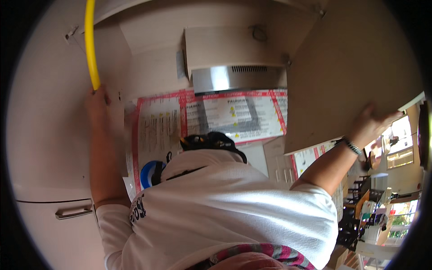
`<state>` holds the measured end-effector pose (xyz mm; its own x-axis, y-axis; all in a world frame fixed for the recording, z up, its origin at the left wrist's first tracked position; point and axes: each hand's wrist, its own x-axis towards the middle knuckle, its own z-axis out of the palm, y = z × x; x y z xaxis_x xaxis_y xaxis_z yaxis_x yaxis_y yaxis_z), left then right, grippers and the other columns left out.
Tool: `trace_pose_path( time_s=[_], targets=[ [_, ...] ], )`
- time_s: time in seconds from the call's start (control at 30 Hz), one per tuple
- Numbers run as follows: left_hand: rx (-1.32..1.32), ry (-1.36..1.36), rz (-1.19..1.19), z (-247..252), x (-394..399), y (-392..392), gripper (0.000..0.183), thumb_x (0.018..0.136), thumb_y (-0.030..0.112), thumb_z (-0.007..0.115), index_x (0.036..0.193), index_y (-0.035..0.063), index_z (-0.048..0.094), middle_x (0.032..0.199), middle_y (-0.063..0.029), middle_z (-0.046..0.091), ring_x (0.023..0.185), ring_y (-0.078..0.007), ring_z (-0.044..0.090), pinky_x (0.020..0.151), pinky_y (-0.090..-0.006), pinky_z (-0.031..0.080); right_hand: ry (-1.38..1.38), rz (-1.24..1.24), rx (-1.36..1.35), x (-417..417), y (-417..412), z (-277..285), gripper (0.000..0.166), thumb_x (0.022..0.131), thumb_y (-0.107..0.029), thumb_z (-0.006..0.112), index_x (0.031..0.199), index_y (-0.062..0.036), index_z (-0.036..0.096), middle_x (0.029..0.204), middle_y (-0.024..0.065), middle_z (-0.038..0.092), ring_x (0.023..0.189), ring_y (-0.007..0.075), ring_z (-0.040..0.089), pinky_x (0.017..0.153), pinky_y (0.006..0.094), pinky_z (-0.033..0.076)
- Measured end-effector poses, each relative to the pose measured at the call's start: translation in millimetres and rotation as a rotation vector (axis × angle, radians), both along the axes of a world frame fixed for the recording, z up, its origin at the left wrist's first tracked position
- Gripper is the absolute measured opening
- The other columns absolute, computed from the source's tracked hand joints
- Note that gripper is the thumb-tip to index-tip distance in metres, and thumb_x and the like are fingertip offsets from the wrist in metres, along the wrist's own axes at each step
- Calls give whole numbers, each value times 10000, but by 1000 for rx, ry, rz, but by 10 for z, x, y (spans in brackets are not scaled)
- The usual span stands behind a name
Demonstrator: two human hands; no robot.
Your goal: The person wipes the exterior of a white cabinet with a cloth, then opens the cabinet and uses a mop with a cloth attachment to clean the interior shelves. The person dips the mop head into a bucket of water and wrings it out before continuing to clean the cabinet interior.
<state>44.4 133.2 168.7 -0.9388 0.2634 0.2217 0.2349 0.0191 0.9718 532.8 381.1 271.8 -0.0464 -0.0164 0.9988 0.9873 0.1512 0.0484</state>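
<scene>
A yellow hose or tube (90, 44) rises at the upper left, and my left hand (98, 98) grips its lower end beside a pale cabinet panel. My right hand (369, 123), with a banded watch on the wrist, is spread against the lower edge of a large cabinet door (351, 74); its fingers are apart. Between my arms sits a metal range hood (239, 79) with a vent grille, below a boxed cover (233, 47). Under the hood lies a protective sheet (219, 114) edged with red caution tape.
A blue round object (146, 173) sits near my waist. A cabinet door with a metal handle (74, 213) is at the lower left. A cable (259, 33) protrudes above the boxed cover. Dark chairs (349, 224) and a wooden table (361, 202) stand in the room at right.
</scene>
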Motion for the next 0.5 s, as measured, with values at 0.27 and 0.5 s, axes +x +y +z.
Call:
trace_pose_path(
  time_s=[0.27,0.5],
  targets=[
    [-17,54,48,45,31,-166,114,738,132,521,783,31,492,571,-3,423,478,-86,391,447,-217,293,508,-101,-257,942,569,-92,712,704,-406,591,1179,47,314,1155,199,423,968,317,497,808,354,421],
    [-54,59,52,126,283,-116,117,742,121,524,794,20,499,582,0,424,492,-74,390,453,-208,303,707,151,-284,1436,1094,-152,519,634,-177,676,1035,38,427,999,162,527,854,283,550,767,348,449]
  ],
)
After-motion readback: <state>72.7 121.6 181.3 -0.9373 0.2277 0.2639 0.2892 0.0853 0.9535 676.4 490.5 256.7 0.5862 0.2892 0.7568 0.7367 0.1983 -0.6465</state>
